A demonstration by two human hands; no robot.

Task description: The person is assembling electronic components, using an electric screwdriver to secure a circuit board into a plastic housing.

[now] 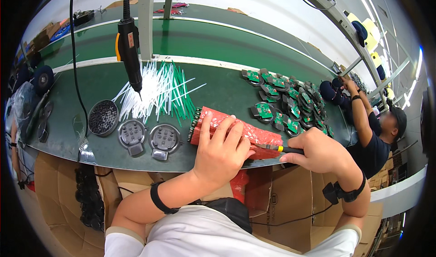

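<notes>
A red bubble-wrap bundle [260,130] lies along the near edge of the bench, with a row of green circuit boards [194,124] showing at its left end. My left hand [222,148] is laid over the bundle, its fingers spread and bent against the wrap, holding it to the bench. In my right hand [318,150] is a hand tool with a black and yellow handle [280,148], closed in the fingers. Its narrow metal tip touches or nearly touches the wrap near my left fingertips; its exact kind is unclear.
Left of the bundle are two round grey housings [164,138], a tin of small dark screws [103,117] and white and green strips [156,93]. An electric screwdriver [128,48] hangs above. Round parts with green boards [295,102] pile up right. A co-worker [374,134] sits beyond.
</notes>
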